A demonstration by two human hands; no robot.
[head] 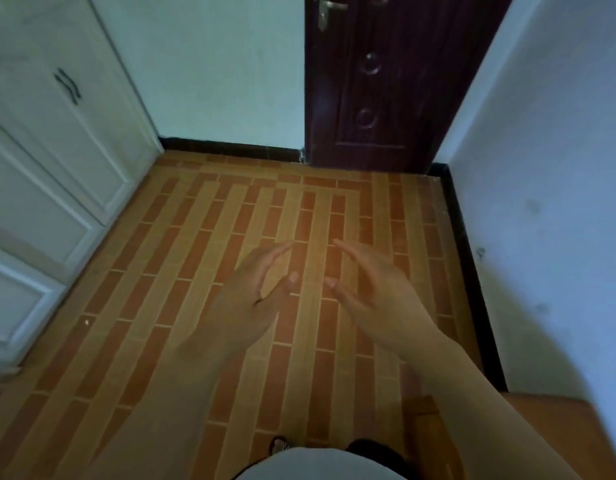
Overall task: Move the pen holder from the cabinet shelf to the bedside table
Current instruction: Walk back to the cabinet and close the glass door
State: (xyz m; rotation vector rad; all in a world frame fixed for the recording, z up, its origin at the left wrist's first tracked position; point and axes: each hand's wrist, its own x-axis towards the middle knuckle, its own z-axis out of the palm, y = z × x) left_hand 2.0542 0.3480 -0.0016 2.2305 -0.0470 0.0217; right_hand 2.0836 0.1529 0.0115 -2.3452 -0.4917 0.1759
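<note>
Both my hands are held out in front of me over the tiled floor, palms facing each other. My left hand (254,292) has its fingers straight and holds nothing. My right hand (372,289) mirrors it, fingers relaxed and empty. A white cabinet (57,161) with closed panelled doors and dark handles stands along the left side. No pen holder and no bedside table appear in view.
A dark red door (386,81) is shut at the far end, between a pale wall and a white wall (541,202) on the right. An orange-brown surface (559,427) shows at the lower right. The brick-patterned floor (195,254) stretches ahead.
</note>
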